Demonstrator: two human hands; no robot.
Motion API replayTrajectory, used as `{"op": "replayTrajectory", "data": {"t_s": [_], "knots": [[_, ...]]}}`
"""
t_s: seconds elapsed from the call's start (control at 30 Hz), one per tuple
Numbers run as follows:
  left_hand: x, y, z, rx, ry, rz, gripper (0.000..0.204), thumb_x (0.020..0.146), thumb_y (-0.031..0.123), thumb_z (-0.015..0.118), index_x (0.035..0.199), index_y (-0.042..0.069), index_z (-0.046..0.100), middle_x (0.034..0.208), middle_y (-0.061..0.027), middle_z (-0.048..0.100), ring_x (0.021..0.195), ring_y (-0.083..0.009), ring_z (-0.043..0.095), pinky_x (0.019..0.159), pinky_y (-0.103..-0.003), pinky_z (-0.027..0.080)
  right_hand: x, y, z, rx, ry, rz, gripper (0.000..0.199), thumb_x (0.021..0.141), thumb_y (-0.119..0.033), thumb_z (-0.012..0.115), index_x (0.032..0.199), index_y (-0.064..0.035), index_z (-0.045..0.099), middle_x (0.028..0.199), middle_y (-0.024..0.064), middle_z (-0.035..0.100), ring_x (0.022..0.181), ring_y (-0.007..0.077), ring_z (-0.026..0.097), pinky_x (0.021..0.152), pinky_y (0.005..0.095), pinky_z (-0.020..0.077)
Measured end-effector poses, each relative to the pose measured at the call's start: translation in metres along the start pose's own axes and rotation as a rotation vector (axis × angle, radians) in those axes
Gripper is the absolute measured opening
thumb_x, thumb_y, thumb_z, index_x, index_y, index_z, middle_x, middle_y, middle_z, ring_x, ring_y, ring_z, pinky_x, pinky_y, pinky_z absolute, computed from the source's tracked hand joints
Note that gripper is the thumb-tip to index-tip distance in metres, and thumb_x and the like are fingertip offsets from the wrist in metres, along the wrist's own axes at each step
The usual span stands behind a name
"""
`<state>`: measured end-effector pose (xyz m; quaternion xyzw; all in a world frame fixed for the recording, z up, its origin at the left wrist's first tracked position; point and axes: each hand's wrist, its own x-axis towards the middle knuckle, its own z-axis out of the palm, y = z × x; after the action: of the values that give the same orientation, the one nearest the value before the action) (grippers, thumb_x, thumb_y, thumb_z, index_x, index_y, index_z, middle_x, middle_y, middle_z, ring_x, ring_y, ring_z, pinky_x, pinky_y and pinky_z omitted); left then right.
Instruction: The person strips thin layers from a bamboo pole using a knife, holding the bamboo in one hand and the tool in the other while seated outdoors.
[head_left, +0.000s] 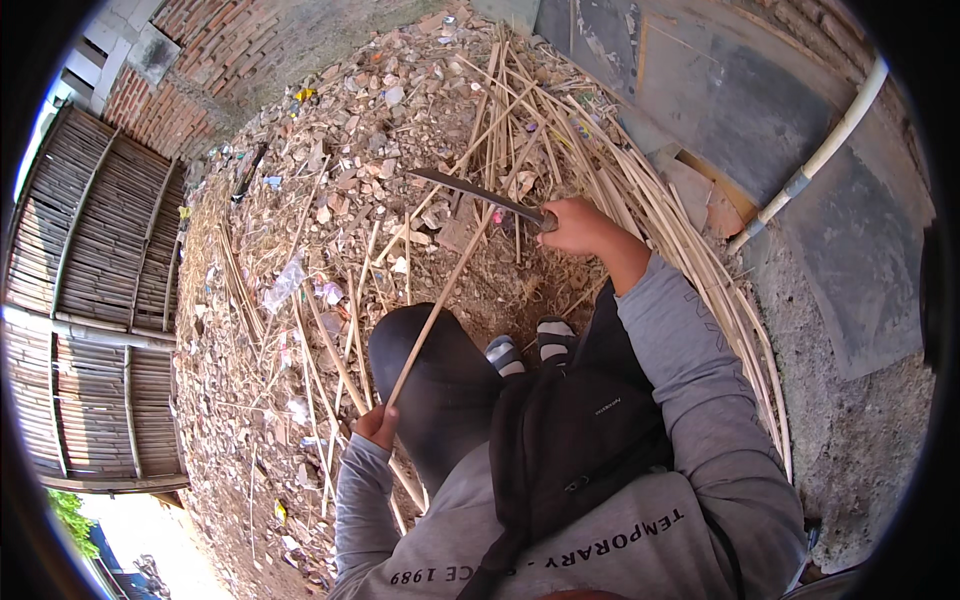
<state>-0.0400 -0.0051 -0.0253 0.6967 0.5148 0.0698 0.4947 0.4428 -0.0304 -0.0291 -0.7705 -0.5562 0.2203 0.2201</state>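
Observation:
My right hand (580,228) is closed round the handle of a machete (470,190), whose dark blade points left, away from my body. A long thin bamboo strip (440,303) slants up from my left hand (378,427), which grips it near its lower end beside my knee. The strip passes over my dark trouser leg and reaches the blade; whether they touch I cannot tell. Several more bamboo strips (335,350) lie on the ground left of my knee, and a large bundle of strips (650,200) stretches along my right side.
Broken brick and stone rubble (370,130) covers the ground, with plastic scraps (285,283) among it. A woven bamboo fence (95,220) stands at left, a brick wall (225,60) behind. Grey panels (730,100) and a pale pipe (820,150) line the right side.

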Motion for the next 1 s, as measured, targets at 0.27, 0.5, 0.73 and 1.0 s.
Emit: {"op": "replayTrajectory", "data": {"t_s": [0.27, 0.5, 0.73, 1.0], "knots": [[0.001, -0.003, -0.001, -0.025, 0.004, -0.025, 0.041, 0.096, 0.034, 0.053, 0.104, -0.005, 0.063, 0.087, -0.0041, 0.066, 0.081, -0.0107, 0.056, 0.075, -0.025, 0.045, -0.003, 0.0, -0.002, -0.009, 0.107, -0.014, 0.028, 0.075, -0.028, 0.07, 0.09, -0.0057, 0.062, 0.084, 0.0166, 0.065, 0.082, 0.0359, 0.063, 0.071, 0.0456, 0.0486], [-0.003, 0.009, 0.0, 0.112, 0.045, -0.019, 0.041, 0.097, 0.035, 0.051, 0.1, -0.004, 0.064, 0.083, -0.0057, 0.066, 0.078, -0.0115, 0.056, 0.072, -0.027, 0.045, -0.012, -0.024, -0.019, -0.168, 0.076, -0.011, 0.034, 0.075, -0.03, 0.071, 0.099, -0.0081, 0.064, 0.087, 0.0173, 0.064, 0.085, 0.0355, 0.062, 0.072, 0.0452, 0.0483], [0.0, 0.013, 0.006, 0.273, 0.105, -0.005, 0.047, 0.097, 0.041, 0.045, 0.098, -0.003, 0.064, 0.077, -0.0165, 0.066, 0.075, -0.0239, 0.063, 0.071, -0.037, 0.047, -0.013, -0.016, -0.012, -0.164, -0.043, 0.049, 0.026, 0.076, -0.029, 0.068, 0.096, -0.0122, 0.065, 0.087, 0.013, 0.066, 0.086, 0.0329, 0.064, 0.073, 0.047, 0.0505], [0.006, -0.018, 0.011, 0.437, 0.228, 0.076, 0.053, 0.094, 0.049, 0.04, 0.096, 0.003, 0.065, 0.076, -0.0261, 0.063, 0.078, -0.0453, 0.062, 0.069, -0.05, 0.047, -0.006, -0.007, 0.0, -0.039, -0.138, -0.075, 0.027, 0.071, -0.022, 0.067, 0.094, -0.0087, 0.065, 0.088, 0.0149, 0.066, 0.084, 0.0357, 0.063, 0.073, 0.0468, 0.0495]]}}
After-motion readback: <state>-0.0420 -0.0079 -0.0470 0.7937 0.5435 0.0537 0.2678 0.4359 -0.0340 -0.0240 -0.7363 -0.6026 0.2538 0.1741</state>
